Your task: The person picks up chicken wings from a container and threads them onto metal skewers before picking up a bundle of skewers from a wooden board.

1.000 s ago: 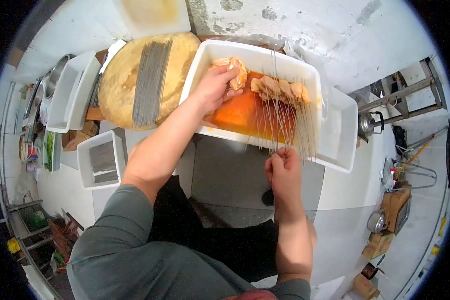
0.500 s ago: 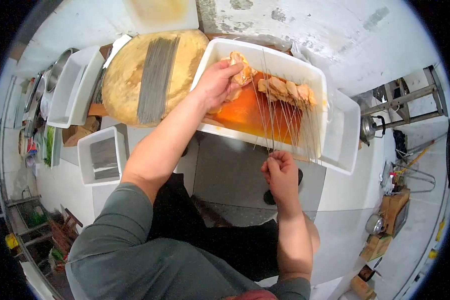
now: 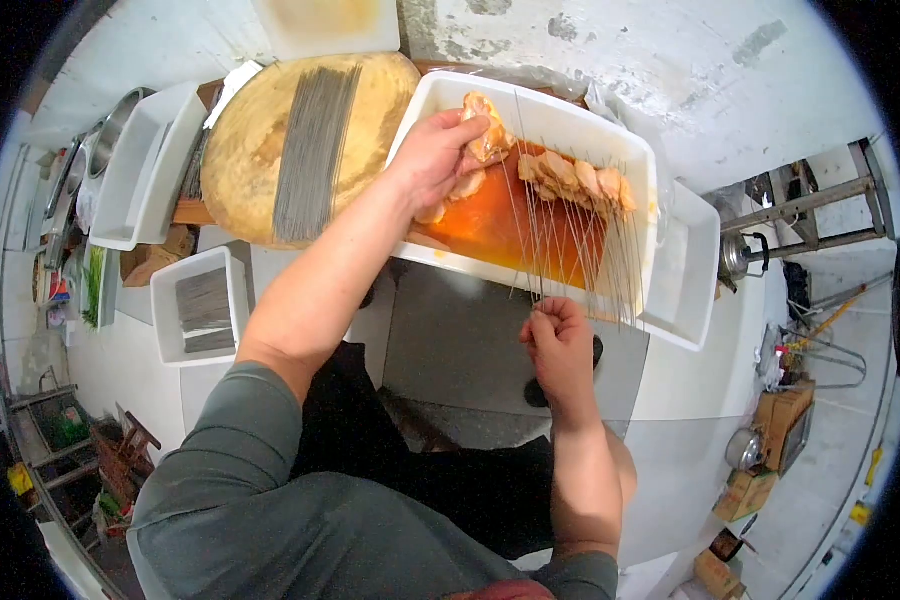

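Note:
Over the left end of the white tub [image 3: 642, 160], my left hand [image 3: 432, 160] is closed on a piece of marinated meat [image 3: 484, 122], gripped between thumb and fingers. Below the tub's near rim, my right hand [image 3: 560, 345] pinches the lower end of a thin metal skewer [image 3: 536, 285], which points up over the tub. Skewered meat [image 3: 575, 182] lies in a row along the tub's right side, its skewers sticking out over the near rim. Orange-red liquid [image 3: 470, 225] covers the tub floor, with more loose meat partly hidden under my left hand.
Left of the tub, a bundle of bare skewers [image 3: 315, 155] lies on a round wooden chopping block [image 3: 240, 150]. A smaller white bin [image 3: 168, 310] holding more skewers stands below it. Another white container [image 3: 682, 270] sits behind the tub's right end.
My left hand has tipped the piece of meat a little more upright. My right hand has shifted slightly up and left with the skewer.

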The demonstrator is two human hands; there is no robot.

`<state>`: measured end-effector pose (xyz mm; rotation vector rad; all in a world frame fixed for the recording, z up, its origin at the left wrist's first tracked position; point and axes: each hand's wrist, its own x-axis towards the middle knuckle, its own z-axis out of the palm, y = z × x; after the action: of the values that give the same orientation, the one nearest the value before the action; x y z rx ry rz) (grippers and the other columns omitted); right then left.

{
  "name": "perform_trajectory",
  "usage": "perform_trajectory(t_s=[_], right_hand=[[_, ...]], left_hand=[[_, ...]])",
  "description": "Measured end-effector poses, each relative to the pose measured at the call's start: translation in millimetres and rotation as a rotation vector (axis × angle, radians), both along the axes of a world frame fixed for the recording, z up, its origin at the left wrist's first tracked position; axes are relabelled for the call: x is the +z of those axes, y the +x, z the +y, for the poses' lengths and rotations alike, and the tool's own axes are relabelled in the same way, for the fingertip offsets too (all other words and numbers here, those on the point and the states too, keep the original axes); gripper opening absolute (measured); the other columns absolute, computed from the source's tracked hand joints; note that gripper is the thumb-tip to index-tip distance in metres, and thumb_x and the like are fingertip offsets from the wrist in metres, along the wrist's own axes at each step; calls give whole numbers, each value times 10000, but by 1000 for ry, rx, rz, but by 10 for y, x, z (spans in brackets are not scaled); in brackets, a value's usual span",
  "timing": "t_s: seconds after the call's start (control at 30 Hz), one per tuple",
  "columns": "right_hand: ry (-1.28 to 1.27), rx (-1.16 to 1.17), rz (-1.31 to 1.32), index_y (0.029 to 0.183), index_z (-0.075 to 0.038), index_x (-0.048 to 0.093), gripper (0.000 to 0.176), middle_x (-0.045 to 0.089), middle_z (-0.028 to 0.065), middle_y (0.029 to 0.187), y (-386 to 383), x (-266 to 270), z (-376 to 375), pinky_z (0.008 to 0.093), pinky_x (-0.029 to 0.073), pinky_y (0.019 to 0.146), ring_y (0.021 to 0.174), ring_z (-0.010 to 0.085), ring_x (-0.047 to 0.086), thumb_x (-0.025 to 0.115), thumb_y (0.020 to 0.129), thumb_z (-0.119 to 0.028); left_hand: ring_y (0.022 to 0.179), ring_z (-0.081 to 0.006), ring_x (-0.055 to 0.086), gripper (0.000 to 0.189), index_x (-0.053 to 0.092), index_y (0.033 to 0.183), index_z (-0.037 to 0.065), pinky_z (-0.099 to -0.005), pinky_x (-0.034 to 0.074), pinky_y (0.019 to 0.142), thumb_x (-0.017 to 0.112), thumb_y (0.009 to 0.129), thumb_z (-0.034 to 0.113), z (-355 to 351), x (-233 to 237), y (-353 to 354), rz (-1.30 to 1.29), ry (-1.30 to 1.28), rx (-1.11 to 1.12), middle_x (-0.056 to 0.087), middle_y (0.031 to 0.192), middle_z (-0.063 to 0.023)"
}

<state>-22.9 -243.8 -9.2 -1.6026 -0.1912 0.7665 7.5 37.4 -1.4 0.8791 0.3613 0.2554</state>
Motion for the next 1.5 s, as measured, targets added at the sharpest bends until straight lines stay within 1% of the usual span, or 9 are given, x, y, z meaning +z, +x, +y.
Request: perform_trajectory(t_s=[0.13,0.2,0.3,0.43,0.53,0.93,1.13,1.37,1.5], right_hand=[[14,-30,-6,958,-44,496,64,572,38,692,-7,14,-9,187,346,462,536,59,460,528,906,-63],[30,-46,-18,960,-43,496,66,568,34,690,-9,4,-19,186,345,465,541,60,461,528,906,-62],[30,-40,28,983,14,528,117,589,44,753,16,-9,-40,234,443,602,667,100,543,545,894,-60],[4,-35,-5,957,9,536,106,585,39,741,22,-7,6,229,440,600,667,96,541,552,899,-78],[13,-36,-22,940,5,539,108,585,36,728,30,-8,36,230,437,588,649,93,537,556,904,-95],[-29,-89,-93,904,4,534,130,575,36,677,71,8,227,247,421,555,604,93,517,538,913,-125],[-5,-100,-76,942,7,526,126,572,30,686,151,47,362,246,415,553,605,98,509,535,911,-115],[37,-106,-76,1000,7,514,136,604,47,737,200,62,458,245,426,574,624,105,515,521,915,-99],[53,-105,-155,1010,3,510,136,639,65,782,177,-14,514,259,448,595,650,111,543,517,918,-97]], left_hand=[[825,-155,648,215,566,1063,-48,-235,545,710,551,936,125,2,-51,21,-41,-7,-35,647,973,-113],[767,-133,639,195,575,1045,-29,-217,533,646,551,937,132,-61,21,12,-26,-16,-13,651,942,-94],[661,-94,604,163,590,1009,5,-196,499,560,555,938,147,-92,27,18,0,-12,-10,650,878,-55],[546,-44,526,130,606,951,51,-167,418,473,578,931,176,-131,-22,7,108,125,-99,632,787,4],[539,-30,513,141,618,956,52,-155,389,462,598,920,186,-181,-34,32,115,93,-62,625,777,15],[628,-47,539,141,623,1011,42,-173,444,548,587,924,147,-192,-86,20,18,-40,-128,633,844,-3],[693,-66,555,145,619,981,50,-199,453,617,586,927,181,-348,25,-74,67,58,-217,629,852,-2],[749,-78,574,170,603,991,30,-220,474,669,578,923,184,-244,-179,-23,102,57,-137,629,874,-15],[842,-111,605,194,593,1041,3,-247,507,736,554,929,156,-321,-22,-84,68,-50,-89,639,948,-58]])
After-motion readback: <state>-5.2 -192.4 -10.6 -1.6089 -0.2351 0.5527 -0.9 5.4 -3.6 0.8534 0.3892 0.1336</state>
